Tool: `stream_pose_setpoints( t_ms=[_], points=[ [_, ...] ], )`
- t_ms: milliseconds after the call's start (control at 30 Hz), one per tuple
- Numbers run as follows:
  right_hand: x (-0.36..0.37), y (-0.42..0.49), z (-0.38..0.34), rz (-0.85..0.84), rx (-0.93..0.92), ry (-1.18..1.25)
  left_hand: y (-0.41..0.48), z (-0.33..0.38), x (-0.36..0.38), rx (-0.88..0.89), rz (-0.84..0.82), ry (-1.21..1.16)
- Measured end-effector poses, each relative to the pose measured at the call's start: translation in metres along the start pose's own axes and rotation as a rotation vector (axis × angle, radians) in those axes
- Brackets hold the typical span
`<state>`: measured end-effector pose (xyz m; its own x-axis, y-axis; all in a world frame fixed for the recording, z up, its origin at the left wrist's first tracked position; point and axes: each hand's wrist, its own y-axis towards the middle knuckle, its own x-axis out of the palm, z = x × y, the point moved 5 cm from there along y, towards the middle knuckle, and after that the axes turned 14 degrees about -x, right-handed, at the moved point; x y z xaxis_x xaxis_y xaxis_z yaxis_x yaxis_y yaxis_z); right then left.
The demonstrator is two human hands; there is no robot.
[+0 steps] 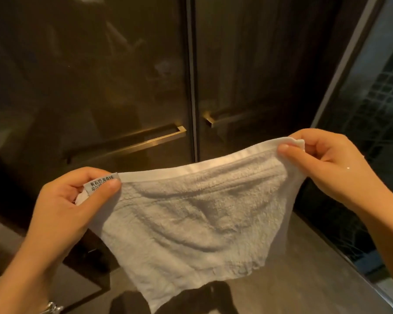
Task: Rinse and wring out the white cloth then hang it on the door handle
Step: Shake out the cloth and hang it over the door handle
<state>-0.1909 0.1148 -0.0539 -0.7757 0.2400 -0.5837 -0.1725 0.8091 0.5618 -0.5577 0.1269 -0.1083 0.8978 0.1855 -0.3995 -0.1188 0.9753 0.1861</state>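
Two bare hands spread a white terry cloth (191, 214) by its upper corners. Its lower edge is cut off by the frame bottom, as are both forearms. The left hand (73, 200) pinches the corner bearing a printed label (101, 182), thumb over curled fingers; the right hand (327, 162) pinches the opposite corner likewise. Beyond, well apart from the cloth, two brass bar door handles (132, 141) flank the seam of dim, dark glass doors (100, 75).

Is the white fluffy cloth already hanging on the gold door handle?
No, both hands hold the white terry cloth stretched out, in front of the gold bar door handle.
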Motion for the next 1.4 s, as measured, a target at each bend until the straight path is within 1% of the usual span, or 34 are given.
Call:
stream_pose_setpoints(
  t_ms=[67, 167, 367, 533, 633, 833, 900, 1033, 1233, 1333, 1400],
  points=[
    [-0.019, -0.008, 0.026, 0.028, 0.048, -0.037, 0.019, 0.01, 0.036, -0.007, -0.071, -0.037],
    [-0.046, -0.011, 0.064, 0.075, 0.121, -0.064, 0.048, 0.025, 0.083, 0.028, -0.167, -0.016],
    [-0.086, 0.009, 0.123, 0.176, 0.184, -0.126, 0.116, 0.055, 0.155, 0.115, -0.304, -0.056],
    [-0.111, 0.029, 0.169, 0.243, 0.214, -0.127, 0.173, 0.071, 0.212, 0.159, -0.355, -0.076],
    [-0.122, 0.044, 0.206, 0.219, 0.219, -0.11, 0.199, 0.075, 0.248, 0.155, -0.354, -0.067],
    [-0.149, 0.09, 0.29, 0.129, 0.184, -0.048, 0.234, 0.09, 0.318, 0.126, -0.301, -0.07],
    [-0.157, 0.111, 0.317, 0.092, 0.16, -0.017, 0.246, 0.095, 0.336, 0.102, -0.245, -0.059],
    [-0.163, 0.158, 0.367, 0.005, 0.115, 0.029, 0.268, 0.099, 0.364, 0.044, -0.081, -0.017],
    [-0.125, 0.213, 0.444, -0.129, 0.117, 0.128, 0.312, 0.075, 0.381, -0.038, 0.149, 0.193],
    [-0.106, 0.244, 0.482, -0.18, 0.15, 0.134, 0.348, 0.062, 0.388, -0.061, 0.227, 0.212],
    [-0.095, 0.264, 0.504, -0.165, 0.213, 0.178, 0.373, 0.053, 0.391, -0.07, 0.258, 0.175]
  ],
)
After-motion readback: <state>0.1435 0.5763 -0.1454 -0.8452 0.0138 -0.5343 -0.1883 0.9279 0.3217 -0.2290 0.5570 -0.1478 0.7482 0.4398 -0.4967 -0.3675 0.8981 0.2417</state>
